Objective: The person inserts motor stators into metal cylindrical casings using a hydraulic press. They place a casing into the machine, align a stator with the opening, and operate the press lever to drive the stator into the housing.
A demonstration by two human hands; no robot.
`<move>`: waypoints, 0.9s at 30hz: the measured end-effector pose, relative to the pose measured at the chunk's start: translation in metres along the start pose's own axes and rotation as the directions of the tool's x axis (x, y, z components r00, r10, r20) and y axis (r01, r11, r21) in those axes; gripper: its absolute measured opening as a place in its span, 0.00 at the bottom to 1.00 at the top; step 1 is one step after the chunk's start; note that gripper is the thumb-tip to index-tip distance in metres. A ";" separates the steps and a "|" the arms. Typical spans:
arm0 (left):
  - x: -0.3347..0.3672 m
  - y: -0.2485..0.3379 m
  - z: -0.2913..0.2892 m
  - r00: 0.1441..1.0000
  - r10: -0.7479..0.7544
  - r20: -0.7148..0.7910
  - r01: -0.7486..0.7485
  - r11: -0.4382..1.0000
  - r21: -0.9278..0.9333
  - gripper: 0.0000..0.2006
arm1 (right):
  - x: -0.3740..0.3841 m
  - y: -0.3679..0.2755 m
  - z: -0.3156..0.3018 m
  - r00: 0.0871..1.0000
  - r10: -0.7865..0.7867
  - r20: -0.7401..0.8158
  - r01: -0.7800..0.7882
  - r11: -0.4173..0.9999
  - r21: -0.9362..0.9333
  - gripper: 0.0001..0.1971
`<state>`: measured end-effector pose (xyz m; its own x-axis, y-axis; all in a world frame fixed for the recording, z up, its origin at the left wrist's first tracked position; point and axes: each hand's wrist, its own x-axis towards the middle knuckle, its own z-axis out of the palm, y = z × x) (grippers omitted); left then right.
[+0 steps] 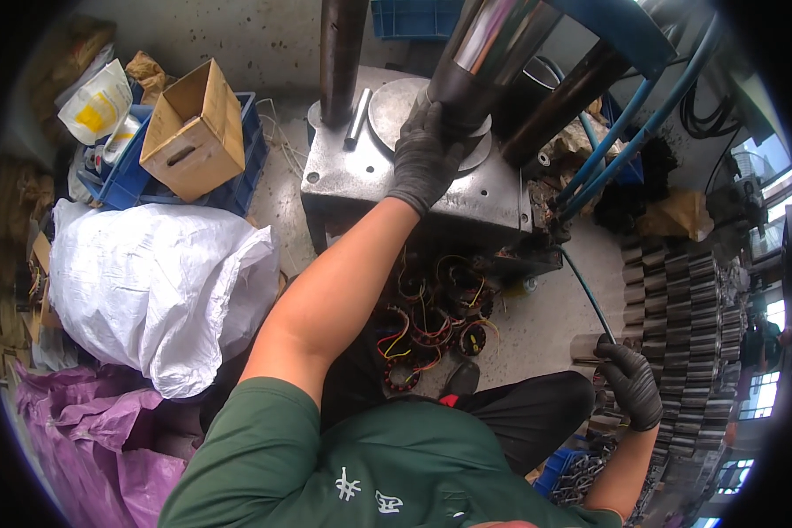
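Note:
My left hand (424,158), in a black glove, grips the near left side of a dark metal cylinder (463,95). The cylinder stands on a round steel plate (396,104) on the press bed (348,174), below a shiny press ram (502,40). Its far side is hidden. Off to the right, my right hand (632,385), also black-gloved, is closed around the end of a thin teal lever (587,290) that runs up to the press's right side. A short steel rod (358,119) lies on the bed, left of the round plate.
Wound motor stators (427,326) with coloured wires lie on the floor below the press. Steel cylinders (682,334) are stacked at right. Left are a cardboard box (194,132) in a blue crate (253,163), a white sack (158,282) and purple sheeting (97,431). Blue hoses (625,141) hang beside the press.

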<state>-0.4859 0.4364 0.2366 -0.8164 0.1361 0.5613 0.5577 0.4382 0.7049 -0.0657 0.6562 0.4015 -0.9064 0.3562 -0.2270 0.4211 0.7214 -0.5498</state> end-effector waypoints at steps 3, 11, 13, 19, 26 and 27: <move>0.000 -0.002 -0.001 1.000 0.003 0.001 -0.003 1.000 -0.008 0.41 | 0.001 0.001 0.002 0.996 -0.076 0.048 0.080 0.994 -0.074 0.15; 0.000 0.000 -0.003 0.999 0.024 -0.029 -0.024 1.000 -0.009 0.41 | 0.000 0.014 0.002 0.997 -0.042 0.072 0.047 0.997 -0.060 0.16; 0.001 0.002 -0.001 1.000 0.010 -0.022 -0.011 1.000 -0.028 0.41 | 0.000 0.018 -0.002 0.974 -0.130 0.186 0.171 0.959 -0.224 0.16; 0.001 0.003 -0.003 1.000 0.009 -0.012 -0.010 0.999 -0.047 0.40 | 0.001 0.014 -0.003 0.996 0.027 0.080 -0.024 0.999 -0.034 0.14; 0.000 -0.002 -0.001 0.999 0.036 -0.028 -0.037 0.999 -0.023 0.40 | 0.002 0.004 -0.002 0.993 0.108 0.044 -0.113 0.982 0.149 0.15; 0.000 -0.002 -0.003 0.999 0.027 -0.025 -0.028 0.999 -0.032 0.40 | 0.003 0.009 -0.002 0.998 0.057 0.013 -0.058 0.991 0.120 0.15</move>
<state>-0.4863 0.4333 0.2365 -0.7967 0.1256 0.5912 0.5851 0.4054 0.7024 -0.0643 0.6653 0.3977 -0.8814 0.3886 -0.2685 0.4660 0.6229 -0.6283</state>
